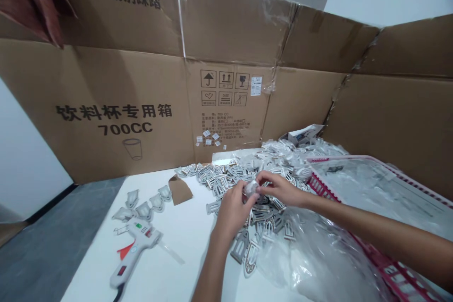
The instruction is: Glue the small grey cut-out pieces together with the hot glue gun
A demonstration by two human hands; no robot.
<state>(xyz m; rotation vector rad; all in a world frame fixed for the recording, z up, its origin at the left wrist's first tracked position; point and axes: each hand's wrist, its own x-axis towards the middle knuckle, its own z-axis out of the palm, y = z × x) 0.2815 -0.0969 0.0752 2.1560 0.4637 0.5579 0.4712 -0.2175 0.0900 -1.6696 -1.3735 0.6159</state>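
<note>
Two hands: both are meeting over the middle of the white table, above a heap of flat grey-white cut-out pieces.
Left hand: it is reaching up from the near edge, thumb and fingers pinching one side of a small pale piece.
Right hand: it is coming in from the right, fingertips closing on the other side of the same small pale piece.
Held piece: it is sitting between the two hands, just above the heap; its exact shape is too blurred to tell.
Finished work, as a judgement: a few grey shield-shaped pieces are lying in a loose row well to the left of the heap, which is suggesting only a small share is done.
Remaining work, as a judgement: the heap is spreading from the table centre back to the cardboard wall, so most pieces are appearing untouched.
Glue gun: it is lying on its side at the near left, apart from both hands, nozzle pointing right.
Cardboard scrap: it is lying between the set-aside row and the heap.
Clear plastic bag: it is crumpling under the right forearm, beside the heap.
Pink basket: it is standing at the right, lined with plastic film.
</note>
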